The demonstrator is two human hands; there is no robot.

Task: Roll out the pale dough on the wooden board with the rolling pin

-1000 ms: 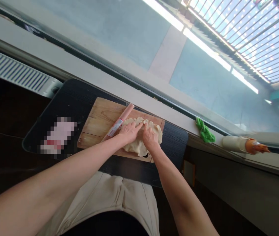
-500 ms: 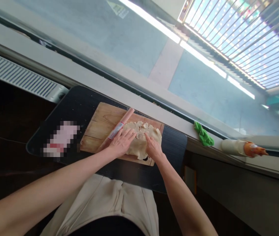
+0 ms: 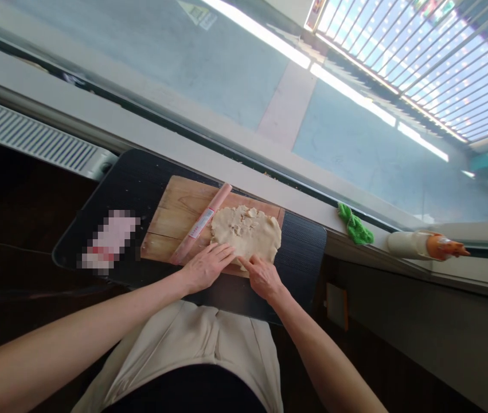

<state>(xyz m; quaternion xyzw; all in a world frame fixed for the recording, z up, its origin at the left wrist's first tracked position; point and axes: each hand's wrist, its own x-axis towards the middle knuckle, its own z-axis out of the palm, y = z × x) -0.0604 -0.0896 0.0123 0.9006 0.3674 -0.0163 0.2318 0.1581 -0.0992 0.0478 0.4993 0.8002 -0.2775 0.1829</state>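
Observation:
A sheet of pale dough (image 3: 254, 235) with a ragged rim and a cracked, torn patch near its far side lies on a wooden cutting board (image 3: 166, 218). My left hand (image 3: 207, 265) has its fingers stretched out, with the tips at the dough's near left edge. Beside it, my right hand (image 3: 264, 276) is mostly curled, its leading fingers pressed against the near edge of the dough. Its thumb side is hard to make out. A pinkish rolling pin (image 3: 220, 198) with a label rests slantwise on the board, left of the dough, and neither hand holds it.
The board stands on a black table (image 3: 299, 241) against a windowsill. On the sill are a green cloth (image 3: 355, 223) and a white bottle with an orange top (image 3: 411, 245). A blurred-out pink item (image 3: 114, 235) lies at the table's left. A radiator (image 3: 32, 135) is farther left.
Both hands have drawn back toward me, from the middle of the dough to its near edge. More of the dough's surface shows now. The rolling pin stays on the board.

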